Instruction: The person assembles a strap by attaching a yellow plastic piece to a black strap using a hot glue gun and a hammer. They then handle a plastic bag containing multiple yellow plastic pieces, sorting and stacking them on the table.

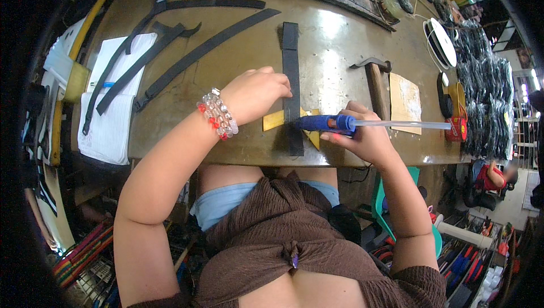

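Right grip point(369, 140) holding blue glue gun point(324, 123) at black strap point(290, 73).

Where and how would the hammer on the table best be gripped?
Probably around the middle of its wooden handle, coming from the near side: the slim handle runs toward that side, with the metal head at the far end. The right hand is closest, but it holds the blue glue gun.

Blue glue gun point(324, 123), clear stick point(405, 124) protruding, points left over 1 flat black strap point(290, 70).
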`<act>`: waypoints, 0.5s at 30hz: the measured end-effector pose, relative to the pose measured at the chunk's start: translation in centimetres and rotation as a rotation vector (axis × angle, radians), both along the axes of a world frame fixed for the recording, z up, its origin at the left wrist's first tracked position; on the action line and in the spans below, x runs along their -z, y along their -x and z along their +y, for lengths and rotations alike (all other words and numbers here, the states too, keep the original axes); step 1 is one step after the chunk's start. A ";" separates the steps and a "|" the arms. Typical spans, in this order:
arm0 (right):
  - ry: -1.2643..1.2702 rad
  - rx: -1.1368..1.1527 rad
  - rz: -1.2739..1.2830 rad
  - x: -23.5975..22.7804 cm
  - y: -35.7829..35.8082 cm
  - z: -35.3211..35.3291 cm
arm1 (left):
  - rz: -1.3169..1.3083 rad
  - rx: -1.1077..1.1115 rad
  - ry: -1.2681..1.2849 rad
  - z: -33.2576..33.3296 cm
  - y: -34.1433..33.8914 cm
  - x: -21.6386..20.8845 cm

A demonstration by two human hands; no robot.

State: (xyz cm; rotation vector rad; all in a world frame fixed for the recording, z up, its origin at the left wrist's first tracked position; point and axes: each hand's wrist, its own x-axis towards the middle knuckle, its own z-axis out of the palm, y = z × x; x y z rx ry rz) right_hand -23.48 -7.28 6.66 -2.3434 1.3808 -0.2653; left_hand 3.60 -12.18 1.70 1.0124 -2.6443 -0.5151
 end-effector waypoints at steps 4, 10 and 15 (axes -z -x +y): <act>-0.152 -0.039 -0.126 -0.6 0.4 -0.2 | -0.006 0.015 0.015 -0.1 0.1 -0.2; -0.048 0.034 0.014 -0.4 0.3 -0.1 | -0.034 0.011 0.012 0.0 0.1 -0.2; 0.160 0.107 0.066 0.5 -0.3 -0.5 | 0.038 0.019 0.124 -0.1 0.1 0.3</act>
